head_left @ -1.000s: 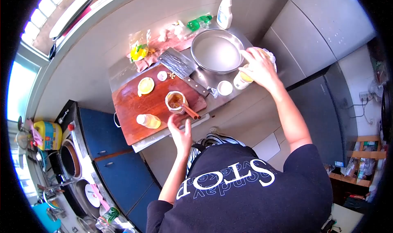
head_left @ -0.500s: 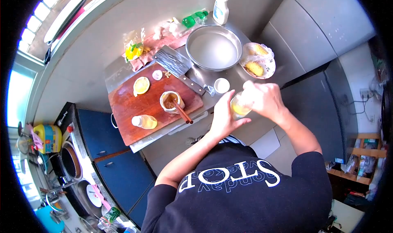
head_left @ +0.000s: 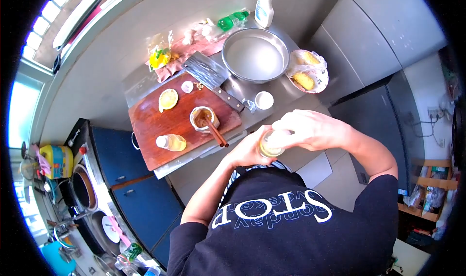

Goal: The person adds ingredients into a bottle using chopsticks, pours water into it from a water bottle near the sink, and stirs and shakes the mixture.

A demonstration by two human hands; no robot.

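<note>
My left hand (head_left: 250, 147) is wrapped round a small clear bottle (head_left: 268, 151) with pale yellow liquid, held in front of my body just off the counter's edge. My right hand (head_left: 310, 129) is closed over the top of the bottle, its fingers hiding the mouth and any cap. On the wooden cutting board (head_left: 150, 111) stands a similar bottle of yellow liquid with a white cap (head_left: 171, 142). Beside it, a jar of brown paste (head_left: 201, 118) has reddish-brown chopsticks (head_left: 217, 133) leaning in it.
A lemon half (head_left: 168, 100) lies on the board near a cleaver (head_left: 206, 72). Behind are a metal basin of whitish liquid (head_left: 224, 57), a small white cup (head_left: 264, 100), a plate with yellow food (head_left: 320, 82), a spray bottle (head_left: 264, 9) and a green bottle (head_left: 233, 21).
Both hands have moved with the bottle closer to my body and slightly left. The right hand has turned so its fingers lie across the bottle's top.
</note>
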